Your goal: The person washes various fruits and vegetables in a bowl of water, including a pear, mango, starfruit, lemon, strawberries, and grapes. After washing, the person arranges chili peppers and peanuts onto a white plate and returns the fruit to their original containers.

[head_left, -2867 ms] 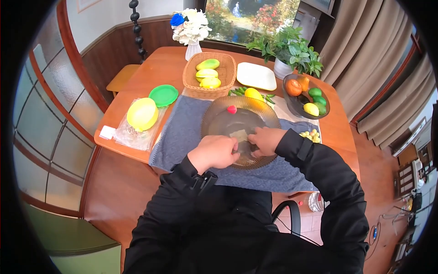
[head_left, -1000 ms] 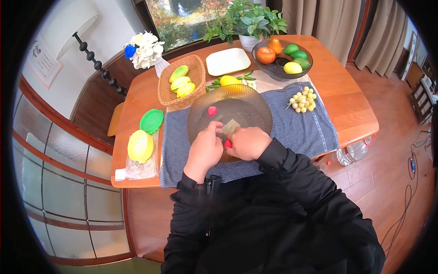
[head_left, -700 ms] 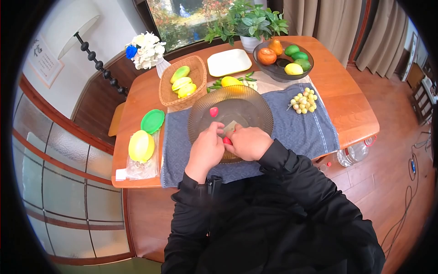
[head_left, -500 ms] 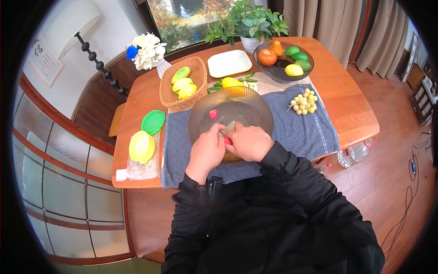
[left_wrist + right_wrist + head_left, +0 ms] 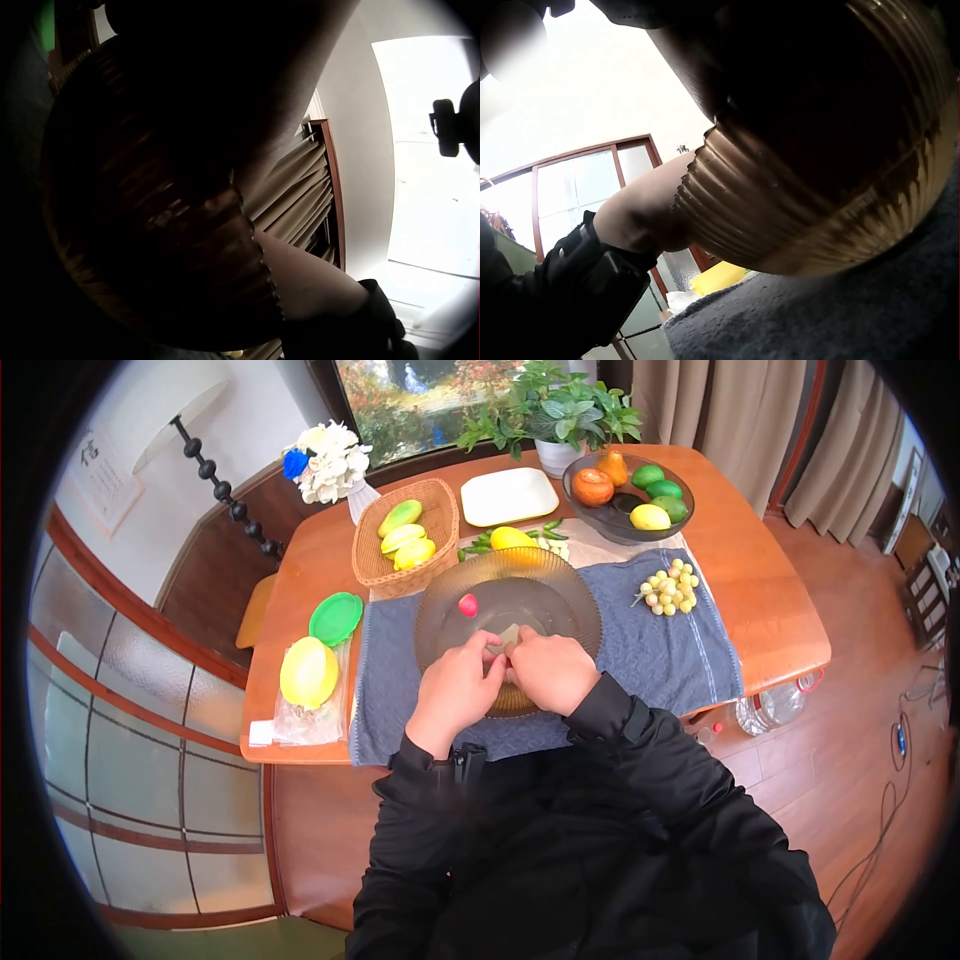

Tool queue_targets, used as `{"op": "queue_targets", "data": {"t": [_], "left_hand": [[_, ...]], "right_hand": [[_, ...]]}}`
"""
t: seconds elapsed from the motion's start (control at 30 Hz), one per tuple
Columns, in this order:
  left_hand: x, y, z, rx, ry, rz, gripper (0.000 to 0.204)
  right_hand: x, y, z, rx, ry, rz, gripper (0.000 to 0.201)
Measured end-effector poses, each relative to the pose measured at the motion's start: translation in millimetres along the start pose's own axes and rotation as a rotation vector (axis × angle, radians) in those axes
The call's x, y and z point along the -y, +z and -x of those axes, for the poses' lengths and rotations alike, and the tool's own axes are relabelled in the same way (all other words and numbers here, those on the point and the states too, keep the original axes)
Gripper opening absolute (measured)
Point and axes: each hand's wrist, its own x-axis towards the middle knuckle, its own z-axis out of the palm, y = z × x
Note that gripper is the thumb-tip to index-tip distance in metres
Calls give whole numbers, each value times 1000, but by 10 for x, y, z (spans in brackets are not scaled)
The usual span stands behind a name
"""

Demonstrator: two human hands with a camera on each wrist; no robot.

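Observation:
Both hands meet inside a large ribbed brown glass bowl (image 5: 570,600). My left hand (image 5: 460,688) curls its fingers and thumb toward the right fingertips. The right hand (image 5: 553,672) bends over from the other side. Between them they hold a small red fruit, now almost wholly covered by the fingers. A second red fruit (image 5: 468,605), strawberry-like, lies toward the bowl's far left. Just beyond the fingertips shows a pale squarish piece (image 5: 509,636). Both wrist views are dark: the ribbed bowl wall (image 5: 742,195) hides most of the fingers.
Beneath the bowl lies a blue towel (image 5: 385,700), with grapes (image 5: 668,588) on its right. Behind stand a wicker basket (image 5: 440,510), a white tray (image 5: 508,497) and a dark fruit bowl (image 5: 590,520). A yellow bowl (image 5: 308,672) and green lid (image 5: 336,618) are at left.
The head view has shifted, bringing the grapes fully into sight. Between the hands a red fruit appeared, and the fingers have since closed over it. The left thumb has moved in toward the right hand.

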Motion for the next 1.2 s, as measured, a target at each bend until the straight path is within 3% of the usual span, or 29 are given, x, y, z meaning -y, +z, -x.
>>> {"op": "queue_targets", "data": {"t": [0.3, 0.37, 0.5, 0.67, 0.77, 0.87, 1.0, 1.07, 1.2], "left_hand": [[-14, -2, 36, -47, -1, -45, 31], [-28, 0, 45, -37, -10, -69, 31], [-64, -17, 42, -48, -46, -91, 28], [-21, 5, 8, -25, -48, -126, 25], [-30, 2, -18, 3, 2, -134, 29], [-109, -54, -13, 78, -100, -157, 31], [-84, -42, 7, 8, -81, -67, 29], [-69, -29, 8, -15, -64, -41, 28], [-46, -14, 7, -36, -44, -35, 28]], "right_hand": [[7, 23, 0, -83, -46, -64, 28], [-29, 65, 2, -175, -111, -84, 24], [-121, 146, -41, -158, -193, -80, 22], [-106, 174, -73, -76, -106, 18, 17], [-134, 244, -80, -148, -149, 110, 16], [-113, 194, -79, -91, -163, 134, 19], [-38, 74, -71, -57, -129, 72, 21], [-20, 1, -79, 49, -114, 113, 32], [-61, 62, -93, 37, -120, 20, 28]]}}
